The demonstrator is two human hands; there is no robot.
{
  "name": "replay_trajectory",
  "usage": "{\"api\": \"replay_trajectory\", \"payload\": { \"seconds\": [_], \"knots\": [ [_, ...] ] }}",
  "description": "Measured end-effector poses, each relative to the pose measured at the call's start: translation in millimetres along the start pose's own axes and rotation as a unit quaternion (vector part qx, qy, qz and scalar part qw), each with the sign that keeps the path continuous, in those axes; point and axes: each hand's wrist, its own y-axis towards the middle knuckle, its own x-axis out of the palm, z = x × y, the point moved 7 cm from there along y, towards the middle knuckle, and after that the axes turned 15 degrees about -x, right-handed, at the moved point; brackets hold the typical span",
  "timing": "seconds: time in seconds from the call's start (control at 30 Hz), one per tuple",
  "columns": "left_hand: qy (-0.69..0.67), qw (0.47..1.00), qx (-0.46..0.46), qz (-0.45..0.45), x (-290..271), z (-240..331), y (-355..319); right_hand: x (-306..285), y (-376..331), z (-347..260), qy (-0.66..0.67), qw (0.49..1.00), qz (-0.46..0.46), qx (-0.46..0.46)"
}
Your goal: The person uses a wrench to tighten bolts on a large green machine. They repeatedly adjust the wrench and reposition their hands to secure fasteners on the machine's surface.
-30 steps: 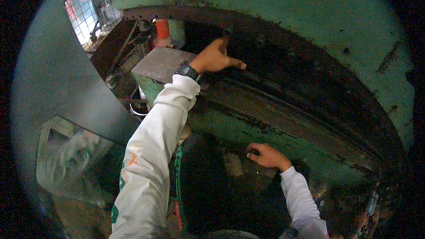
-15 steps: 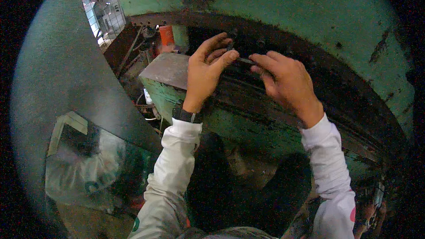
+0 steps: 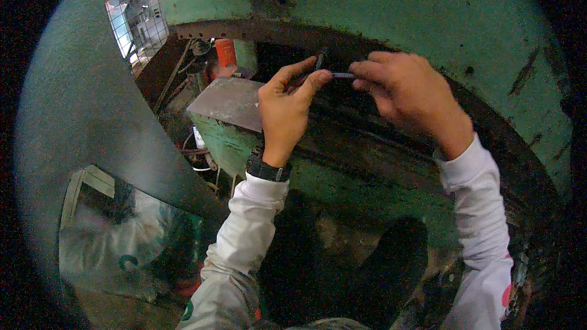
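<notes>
Both your hands, apart a second ago, now meet at upper centre: left hand (image 3: 286, 110) and right hand (image 3: 408, 95) pinch a thin metal pin (image 3: 341, 75) between fingertips before the green machine's (image 3: 379, 6) dark slot.

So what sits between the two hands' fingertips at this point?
In the head view, a small thin grey metal piece spans the gap, pinched by the left hand at one end and the right hand at the other.
</notes>
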Motion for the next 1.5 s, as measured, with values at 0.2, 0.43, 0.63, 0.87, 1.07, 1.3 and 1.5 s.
{"api": "replay_trajectory", "payload": {
  "seconds": [0.2,0.43,0.63,0.87,1.07,1.3,1.5],
  "knots": [
    [-0.034,0.999,-0.023,-0.013,-5.4,0.6,8.0,-35.6,53.6,-8.5,-0.062,0.992,-0.111,-0.012],
    [-0.1,0.99,-0.084,-0.043,-5.0,-7.5,15.6,-60.8,82.3,-25.5,-0.048,0.987,-0.122,-0.095],
    [-0.144,0.985,-0.088,-0.017,-1.5,-12.8,10.7,-61.1,79.3,-20.8,-0.019,0.985,-0.162,-0.058],
    [-0.023,0.996,-0.083,0.006,5.2,-3.2,9.4,-51.3,67.1,2.5,-0.006,0.974,-0.224,-0.014],
    [0.031,0.998,-0.06,0.016,3.4,-20.0,0.8,-22.3,39.0,-14.2,-0.134,0.983,-0.109,-0.062],
    [-0.226,0.962,-0.142,-0.055,20.7,-15.5,-2.4,-31.7,16.0,-2.4,-0.062,0.998,0.0,0.023],
    [-0.171,0.962,-0.199,-0.074,5.4,-5.0,-1.9,4.6,-9.8,-12.3,-0.015,0.996,0.038,0.077]
  ]
}}
